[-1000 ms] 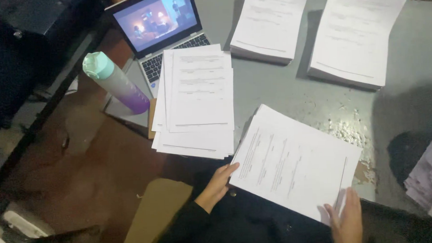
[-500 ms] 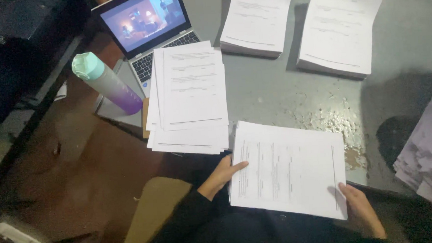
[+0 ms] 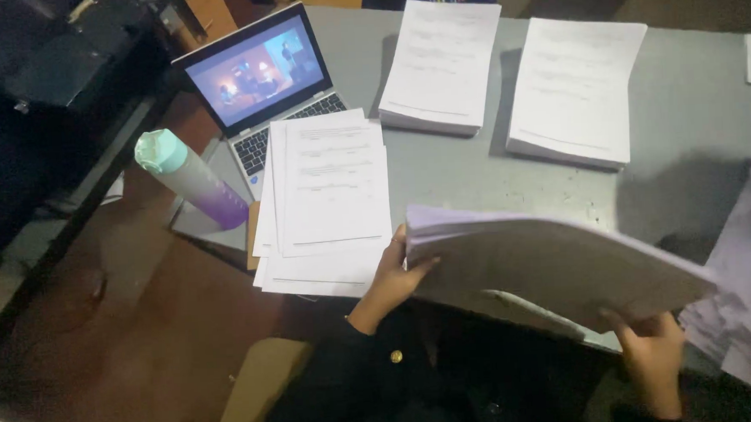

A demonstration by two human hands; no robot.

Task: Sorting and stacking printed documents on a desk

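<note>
1. Sheaf of papers [image 3: 555,266]: a thick bundle of white printed sheets, held off the desk [image 3: 467,177] above its near edge, tilted so the underside faces the camera; the top edge shows as a thin pale line. The bundle bows slightly between the two hands.
2. Left hand [image 3: 393,278]: grips the left end of the sheaf, thumb lying on the upper face, fingers curled under it. Dark sleeve runs down to the lower frame.
3. Right hand [image 3: 654,351]: holds the lower right corner of the sheaf from beneath, fingers closed around the edge; the fingertips are hidden behind the paper.
4. Loose spread stack [image 3: 324,200]: white sheets fanned unevenly at the near left of the desk, just beside the left hand, overhanging the near edge and partly covering the laptop's keyboard.
5. Laptop [image 3: 255,73]: open at the far left corner, screen lit with a bluish picture.
6. Bottle [image 3: 190,177]: mint-green cap, body fading to purple, standing at the left edge of the desk, near the laptop.
7. Two neat stacks along the far edge: middle stack [image 3: 441,65] and right stack [image 3: 574,88], side by side, apart from each other.
8. Further pile of sheets [image 3: 750,287]: at the right edge, blurred, beside the right hand.
9. Desk surface: grey, with a patch of chipped paint near its centre.
</note>
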